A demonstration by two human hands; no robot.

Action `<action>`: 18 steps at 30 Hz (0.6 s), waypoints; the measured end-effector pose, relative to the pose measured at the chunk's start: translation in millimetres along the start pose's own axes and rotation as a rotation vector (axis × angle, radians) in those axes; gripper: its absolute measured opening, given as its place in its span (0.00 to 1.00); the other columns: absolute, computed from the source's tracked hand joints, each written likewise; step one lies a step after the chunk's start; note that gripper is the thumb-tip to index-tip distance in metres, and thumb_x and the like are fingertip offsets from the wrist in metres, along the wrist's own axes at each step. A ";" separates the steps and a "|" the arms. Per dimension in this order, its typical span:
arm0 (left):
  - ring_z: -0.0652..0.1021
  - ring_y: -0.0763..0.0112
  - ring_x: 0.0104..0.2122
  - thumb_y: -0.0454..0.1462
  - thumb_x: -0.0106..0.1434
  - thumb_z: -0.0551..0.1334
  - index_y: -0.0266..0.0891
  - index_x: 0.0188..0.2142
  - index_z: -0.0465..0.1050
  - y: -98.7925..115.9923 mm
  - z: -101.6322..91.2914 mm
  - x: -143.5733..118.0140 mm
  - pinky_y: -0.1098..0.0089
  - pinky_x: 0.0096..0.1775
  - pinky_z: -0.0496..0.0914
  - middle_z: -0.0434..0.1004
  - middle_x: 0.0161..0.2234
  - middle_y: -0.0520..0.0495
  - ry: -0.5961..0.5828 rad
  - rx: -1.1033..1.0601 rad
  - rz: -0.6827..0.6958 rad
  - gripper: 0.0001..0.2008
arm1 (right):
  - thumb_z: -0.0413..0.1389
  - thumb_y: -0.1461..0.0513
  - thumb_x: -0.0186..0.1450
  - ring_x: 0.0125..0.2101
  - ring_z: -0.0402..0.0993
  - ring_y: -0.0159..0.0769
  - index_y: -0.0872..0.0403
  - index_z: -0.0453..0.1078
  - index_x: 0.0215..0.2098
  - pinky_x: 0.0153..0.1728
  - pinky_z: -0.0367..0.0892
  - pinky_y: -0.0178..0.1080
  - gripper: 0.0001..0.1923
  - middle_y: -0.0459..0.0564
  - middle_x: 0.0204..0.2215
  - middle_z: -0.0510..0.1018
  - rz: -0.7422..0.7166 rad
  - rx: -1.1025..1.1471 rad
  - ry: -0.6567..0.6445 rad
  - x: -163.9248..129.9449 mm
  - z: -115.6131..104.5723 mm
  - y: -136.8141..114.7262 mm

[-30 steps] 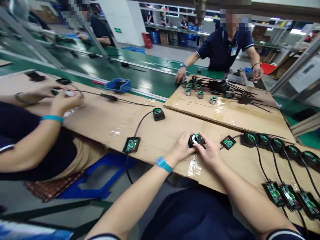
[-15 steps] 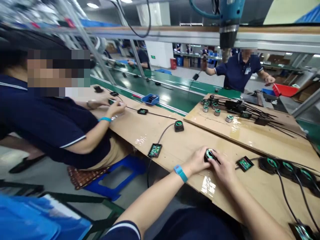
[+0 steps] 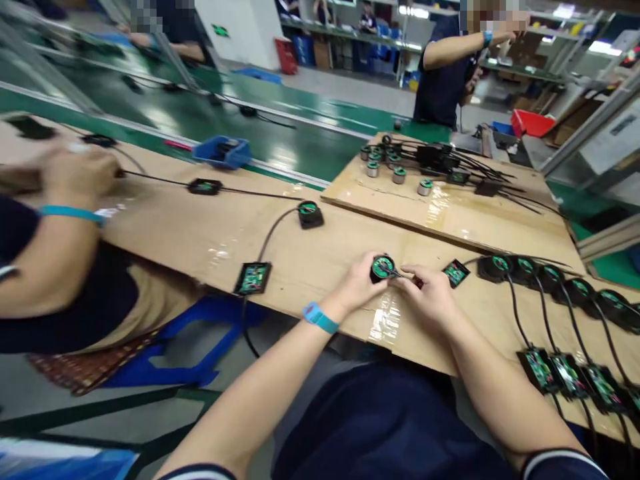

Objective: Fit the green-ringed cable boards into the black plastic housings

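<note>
1. L hand (image 3: 359,283) grips round black part w/ green top (image 3: 383,267) from its left side; part sits on cardboard-covered worktop (image 3: 320,260), near front edge, abt mid-length.
2. R hand (image 3: 425,293) closed narrow, fingertips pinched on sth thin at part's right side. Can't tell what.
3. Small green PCB (image 3: 455,273) just right of R hand, flat on worktop.
4. Row of same round parts (image 3: 550,277) w/ black cables runs toward right end; more PCBs (image 3: 570,380) at front right edge.
5. Another cabled part (image 3: 310,213) + board (image 3: 253,277) lie left of hands.
6. Co-worker's arm w/ blue wristband (image 3: 70,213) at left end.
</note>
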State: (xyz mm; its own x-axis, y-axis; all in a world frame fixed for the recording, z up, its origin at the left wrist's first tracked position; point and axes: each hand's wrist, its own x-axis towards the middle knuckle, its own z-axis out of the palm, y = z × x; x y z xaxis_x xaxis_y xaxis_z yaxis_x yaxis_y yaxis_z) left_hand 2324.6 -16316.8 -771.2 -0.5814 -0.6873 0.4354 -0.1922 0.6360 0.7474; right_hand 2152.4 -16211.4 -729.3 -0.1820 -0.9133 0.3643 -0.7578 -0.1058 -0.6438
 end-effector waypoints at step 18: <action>0.76 0.60 0.49 0.39 0.59 0.68 0.38 0.52 0.66 0.9 -2.8 3.7 0.58 0.53 0.72 0.75 0.48 0.42 0.022 0.057 -0.074 0.23 | 0.51 0.55 0.70 0.37 0.79 0.40 0.52 0.76 0.38 0.40 0.74 0.42 0.14 0.53 0.35 0.82 -0.100 -0.021 -0.016 17.2 -2.8 -10.9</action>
State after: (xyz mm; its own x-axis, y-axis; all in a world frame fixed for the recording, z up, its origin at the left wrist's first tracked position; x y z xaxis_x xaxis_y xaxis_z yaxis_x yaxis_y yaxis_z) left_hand 2324.5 -16319.8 -767.6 -0.5469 -0.7400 0.3916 -0.2791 0.6021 0.7480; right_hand 2155.8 -16224.8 -714.1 -0.0948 -0.9048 0.4152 -0.7845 -0.1888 -0.5907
